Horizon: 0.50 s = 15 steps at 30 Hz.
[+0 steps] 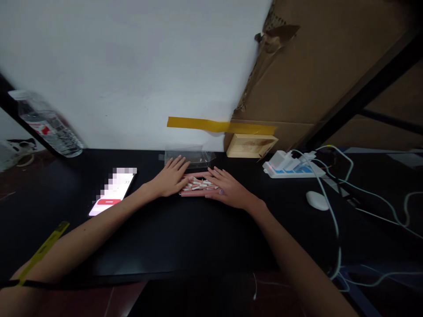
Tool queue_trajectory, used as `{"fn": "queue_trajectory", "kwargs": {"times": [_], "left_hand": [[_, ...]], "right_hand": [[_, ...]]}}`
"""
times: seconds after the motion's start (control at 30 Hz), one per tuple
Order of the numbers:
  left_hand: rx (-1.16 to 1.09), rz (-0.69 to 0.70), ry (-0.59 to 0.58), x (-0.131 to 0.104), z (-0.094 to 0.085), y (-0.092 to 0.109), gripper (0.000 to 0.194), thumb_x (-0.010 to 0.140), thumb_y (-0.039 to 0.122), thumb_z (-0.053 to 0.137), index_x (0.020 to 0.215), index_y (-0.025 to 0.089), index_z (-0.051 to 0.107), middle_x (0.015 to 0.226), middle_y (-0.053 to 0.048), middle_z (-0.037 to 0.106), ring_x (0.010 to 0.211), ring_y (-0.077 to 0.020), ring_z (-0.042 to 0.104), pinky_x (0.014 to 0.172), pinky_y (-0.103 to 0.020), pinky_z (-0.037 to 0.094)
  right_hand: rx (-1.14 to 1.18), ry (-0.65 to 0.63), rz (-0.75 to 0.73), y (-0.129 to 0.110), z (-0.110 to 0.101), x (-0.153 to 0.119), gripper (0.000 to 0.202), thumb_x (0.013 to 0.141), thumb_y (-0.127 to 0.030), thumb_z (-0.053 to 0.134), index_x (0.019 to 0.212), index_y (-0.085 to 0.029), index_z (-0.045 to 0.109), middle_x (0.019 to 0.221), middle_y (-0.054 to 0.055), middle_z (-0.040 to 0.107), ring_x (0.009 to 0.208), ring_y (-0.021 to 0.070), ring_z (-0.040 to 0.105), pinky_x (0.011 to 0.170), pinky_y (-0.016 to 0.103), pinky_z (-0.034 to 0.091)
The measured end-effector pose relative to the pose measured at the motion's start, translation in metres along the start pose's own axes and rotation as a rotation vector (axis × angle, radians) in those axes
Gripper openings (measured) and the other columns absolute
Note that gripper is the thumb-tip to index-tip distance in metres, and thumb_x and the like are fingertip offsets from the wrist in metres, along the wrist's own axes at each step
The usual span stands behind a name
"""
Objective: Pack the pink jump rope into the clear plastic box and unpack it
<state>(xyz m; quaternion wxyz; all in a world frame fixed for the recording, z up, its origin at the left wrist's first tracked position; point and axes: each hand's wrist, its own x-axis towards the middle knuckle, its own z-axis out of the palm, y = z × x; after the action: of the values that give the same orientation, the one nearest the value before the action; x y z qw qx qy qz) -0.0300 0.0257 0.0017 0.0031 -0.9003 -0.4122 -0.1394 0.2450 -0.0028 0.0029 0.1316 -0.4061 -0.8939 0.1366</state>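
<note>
A shallow pink box (193, 193) lies on the black desk in front of me, filled with small white rod-shaped pieces (202, 183) too small to name surely. At its left end rests my left hand (173, 178), fingers stretched out and apart, the thumb reaching over the contents. My right hand (228, 187) lies flat across the right end, its fingers spread and partly covering the box. Neither hand is wrapped round anything. Just behind the box sits a clear plastic case (188, 158), touching or close to the left fingertips; which of these, I cannot tell.
A lit phone (114, 193) lies beyond my left forearm, and a water bottle (53, 127) leans at the far left. A wooden box (251, 145) stands at the wall. To the right are a power strip (291, 169) with cables and a white rounded case (317, 200).
</note>
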Motion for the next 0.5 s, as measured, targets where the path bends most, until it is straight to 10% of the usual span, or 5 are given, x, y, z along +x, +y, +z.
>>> {"fn": "queue_trajectory", "kwargs": {"times": [0.2,0.5], "left_hand": [[0.046,-0.205,0.023,0.003,-0.021,-0.009,0.06,0.101,0.055,0.032,0.138,0.012,0.049,0.127,-0.019,0.06,0.12,-0.0349,0.056,0.101,-0.049,0.044],[0.07,-0.15,-0.026,0.003,-0.008,-0.019,0.054,0.097,0.05,0.04,0.135,0.012,0.05,0.145,-0.019,0.047,0.139,-0.0391,0.036,0.113,-0.054,0.029]], "right_hand": [[0.114,-0.046,0.069,0.026,-0.026,-0.02,0.063,0.095,-0.065,0.046,0.151,-0.036,0.042,0.161,0.0,0.034,0.152,0.0326,0.021,0.123,0.056,0.022],[-0.024,0.086,0.075,0.024,-0.019,-0.018,0.085,0.086,-0.066,0.061,0.156,-0.029,0.031,0.161,0.008,0.034,0.152,0.0338,0.022,0.122,0.06,0.019]]}}
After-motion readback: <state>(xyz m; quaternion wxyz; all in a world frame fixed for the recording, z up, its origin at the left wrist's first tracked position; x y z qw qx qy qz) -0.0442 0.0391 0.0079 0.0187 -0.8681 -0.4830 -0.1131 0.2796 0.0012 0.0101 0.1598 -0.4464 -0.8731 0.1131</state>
